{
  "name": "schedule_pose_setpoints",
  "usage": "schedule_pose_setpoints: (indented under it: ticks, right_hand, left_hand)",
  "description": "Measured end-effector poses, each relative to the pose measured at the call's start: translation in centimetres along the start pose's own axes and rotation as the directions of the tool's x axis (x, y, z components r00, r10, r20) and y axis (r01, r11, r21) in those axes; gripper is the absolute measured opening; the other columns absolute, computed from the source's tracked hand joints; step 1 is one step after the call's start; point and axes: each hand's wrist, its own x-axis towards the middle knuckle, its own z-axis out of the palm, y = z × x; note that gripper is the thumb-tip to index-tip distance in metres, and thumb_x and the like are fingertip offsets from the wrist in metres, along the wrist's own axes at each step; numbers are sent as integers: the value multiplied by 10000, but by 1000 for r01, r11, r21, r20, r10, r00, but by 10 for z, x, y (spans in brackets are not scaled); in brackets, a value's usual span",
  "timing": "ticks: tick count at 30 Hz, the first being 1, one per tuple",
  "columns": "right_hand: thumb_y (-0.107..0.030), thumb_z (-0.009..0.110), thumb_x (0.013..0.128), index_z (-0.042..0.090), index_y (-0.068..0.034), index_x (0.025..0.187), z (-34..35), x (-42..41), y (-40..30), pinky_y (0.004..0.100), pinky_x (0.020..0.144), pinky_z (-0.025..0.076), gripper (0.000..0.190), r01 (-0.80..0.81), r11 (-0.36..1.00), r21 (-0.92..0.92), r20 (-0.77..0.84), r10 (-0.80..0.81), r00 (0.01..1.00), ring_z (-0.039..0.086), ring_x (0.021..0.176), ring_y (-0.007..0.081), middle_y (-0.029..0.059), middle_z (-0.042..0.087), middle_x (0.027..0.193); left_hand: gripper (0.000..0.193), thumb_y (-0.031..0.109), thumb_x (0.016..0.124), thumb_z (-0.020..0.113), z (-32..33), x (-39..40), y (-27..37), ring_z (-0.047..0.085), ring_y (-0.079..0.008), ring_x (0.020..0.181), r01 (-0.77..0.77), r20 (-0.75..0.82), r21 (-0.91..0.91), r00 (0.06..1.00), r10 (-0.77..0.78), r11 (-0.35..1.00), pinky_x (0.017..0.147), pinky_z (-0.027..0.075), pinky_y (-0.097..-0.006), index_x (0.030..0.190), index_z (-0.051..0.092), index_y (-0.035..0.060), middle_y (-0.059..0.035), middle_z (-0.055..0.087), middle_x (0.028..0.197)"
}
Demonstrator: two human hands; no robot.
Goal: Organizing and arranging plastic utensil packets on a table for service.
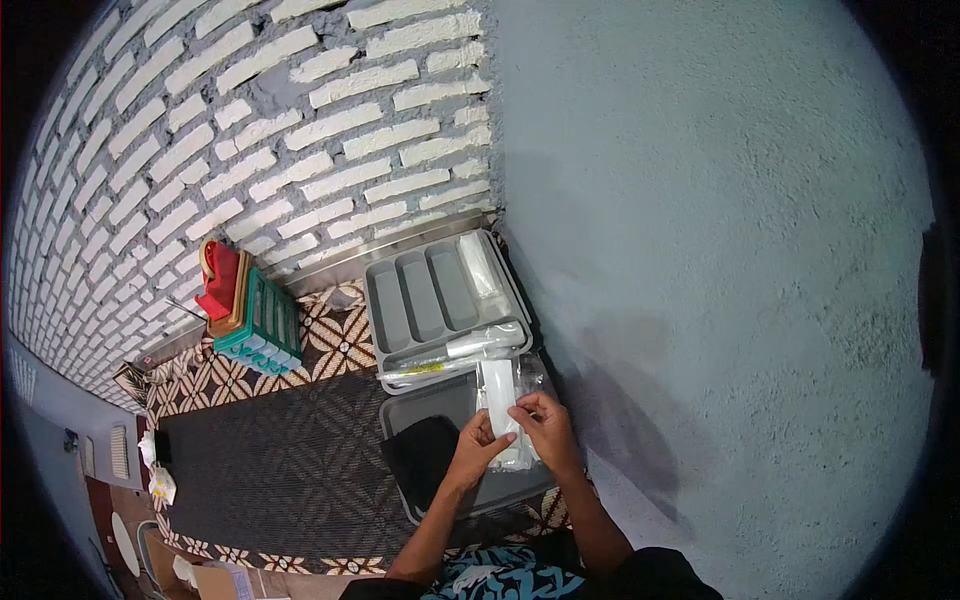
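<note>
Between the fingers of my left hand [480, 452] and my right hand [549, 431] is a narrow white strip [500, 390] in clear plastic film; what the strip is I cannot tell. Both hands are over a flat grey plastic tray [454, 390], and clear packets [517, 457] lie under my fingers. A folded black cloth [421, 456] rests on this tray, left of my left hand. Beyond it is a grey compartmented cutlery tray [386, 300]. Its rightmost compartment holds a plastic-wrapped white bundle [477, 264]. Wrapped items [486, 341] lie across its front compartment.
A green plastic drawer unit [259, 330] stands against the white brick wall [337, 127], with a red tape dispenser [220, 281] on top. A dark ribbed mat [285, 465] covers the patterned tablecloth [341, 349]. The rough grey wall [712, 225] rises close on the right. An open cardboard box [214, 581] is at lower left.
</note>
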Motion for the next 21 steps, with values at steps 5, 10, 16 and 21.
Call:
schedule_pose_setpoints:
  ticks: [5,10,16,21]
  right_hand:
    - [-173,668,881,619,11,1032,-4,26,15,280,721,492,243,61,995,81,75,-67,995,611,781,143,69,656,883]
    - [-159,650,890,600,8,1041,-7,84,12,261,727,478,231,14,996,83,131,-24,991,592,806,110,55,645,888]
    - [-136,643,886,593,6,980,0,218,35,265,716,471,177,152,951,270,-72,-137,988,582,796,91,48,640,876]
    - [-144,687,832,619,-16,962,11,294,65,365,778,461,195,84,992,-95,-28,-87,996,631,787,177,74,669,851]
  left_hand:
    - [356,-14,840,677,3,26,-5,599,-119,984,-100,-33,71,994,103,992,833,486,-261,1158,516,-2,-67,632,1081]
    - [320,-11,851,661,-20,58,-21,609,-134,975,-19,-102,470,992,76,883,833,490,-280,1137,518,8,-64,639,1054]
    - [254,5,880,632,-27,80,-46,591,-122,942,5,-153,193,988,25,981,838,474,-278,1110,531,42,-54,628,1042]
    - [257,25,880,644,-26,73,-40,584,-120,967,17,-134,161,991,5,987,851,464,-282,1115,544,54,-40,627,1044]
